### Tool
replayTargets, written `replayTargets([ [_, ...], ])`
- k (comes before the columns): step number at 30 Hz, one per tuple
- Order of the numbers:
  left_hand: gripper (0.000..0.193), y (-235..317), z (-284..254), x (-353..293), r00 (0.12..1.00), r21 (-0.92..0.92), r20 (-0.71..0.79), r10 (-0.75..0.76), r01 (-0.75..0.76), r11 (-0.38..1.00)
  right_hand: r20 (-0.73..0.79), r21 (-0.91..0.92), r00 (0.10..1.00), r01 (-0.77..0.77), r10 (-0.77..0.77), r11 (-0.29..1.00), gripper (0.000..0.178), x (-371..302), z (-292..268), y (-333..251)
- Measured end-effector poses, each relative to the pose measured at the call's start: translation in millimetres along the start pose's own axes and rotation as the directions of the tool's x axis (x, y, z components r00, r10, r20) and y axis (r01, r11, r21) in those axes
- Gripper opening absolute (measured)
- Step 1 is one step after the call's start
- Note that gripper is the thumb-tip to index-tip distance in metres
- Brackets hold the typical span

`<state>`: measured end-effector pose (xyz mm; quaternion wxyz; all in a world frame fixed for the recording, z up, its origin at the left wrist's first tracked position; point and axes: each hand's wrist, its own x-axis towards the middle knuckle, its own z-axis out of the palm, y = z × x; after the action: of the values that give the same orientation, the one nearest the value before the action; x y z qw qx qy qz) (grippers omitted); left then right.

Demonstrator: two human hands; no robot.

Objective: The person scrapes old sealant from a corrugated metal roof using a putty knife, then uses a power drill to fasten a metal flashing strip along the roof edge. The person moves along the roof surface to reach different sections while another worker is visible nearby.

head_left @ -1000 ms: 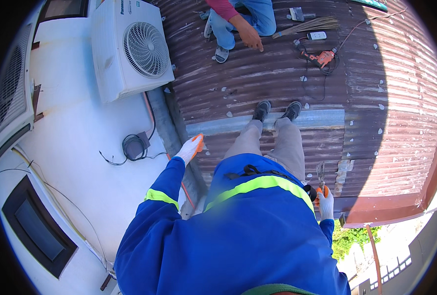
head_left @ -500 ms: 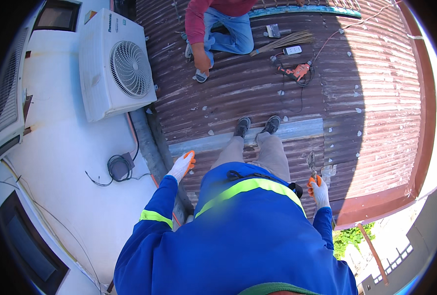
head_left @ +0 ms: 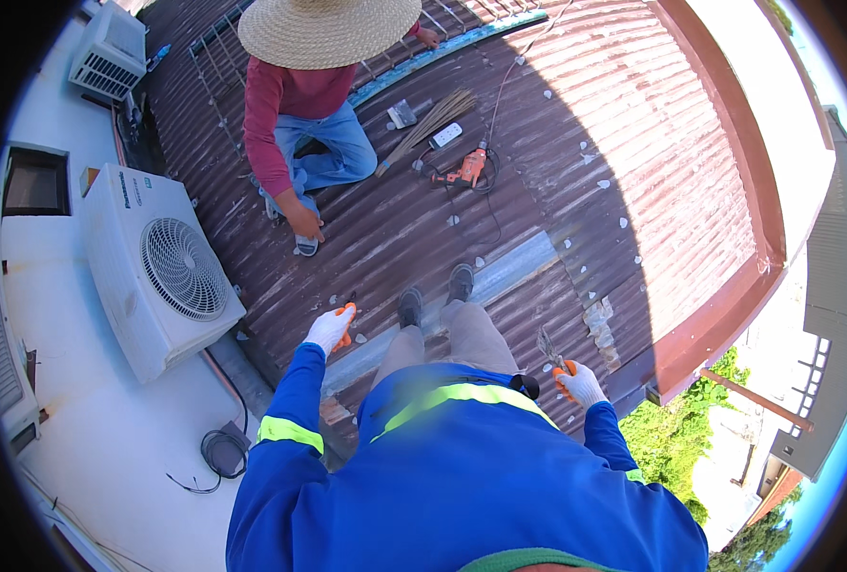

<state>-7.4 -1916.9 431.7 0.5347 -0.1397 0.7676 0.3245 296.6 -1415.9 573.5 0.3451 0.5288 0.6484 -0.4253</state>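
Note:
My right hand (head_left: 581, 384), in a white glove with orange palm, is closed round the handle of a putty knife (head_left: 547, 345). Its stained grey blade points away from me, over the corrugated roof. My left hand (head_left: 330, 330), gloved the same way, hangs above the roof with its fingers curled together. What they hold, if anything, is too small to make out. My shoes (head_left: 461, 283) stand by a pale metal strip (head_left: 514, 267) laid across the brown roof sheets (head_left: 414, 219).
A co-worker in a straw hat (head_left: 328, 29) kneels ahead, one hand (head_left: 306, 223) low at a grey object. An orange drill (head_left: 464, 172), a white power strip (head_left: 446, 135) and a bundle of thin sticks (head_left: 428, 129) lie beyond. An air-conditioner unit (head_left: 161, 272) flanks the left wall.
My view has tilted up and swung to the right, so the co-worker's hat and more of the roof now show. Both my hands are raised a little, the putty knife still in the right.

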Motion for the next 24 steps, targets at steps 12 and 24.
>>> replayTargets([
  [12,0.063,237.4,47.1,68.0,0.941,0.063,0.092,0.326,-0.332,0.941,-0.063,0.149,0.998,0.019,-0.01,0.989,0.026,-17.1,10.7,68.0],
  [24,0.079,250.7,1.8,118.9,0.932,0.32,0.201,0.301,-0.353,0.879,0.116,0.373,0.986,-0.156,0.121,0.914,0.02,-27.9,77.2,171.2],
])
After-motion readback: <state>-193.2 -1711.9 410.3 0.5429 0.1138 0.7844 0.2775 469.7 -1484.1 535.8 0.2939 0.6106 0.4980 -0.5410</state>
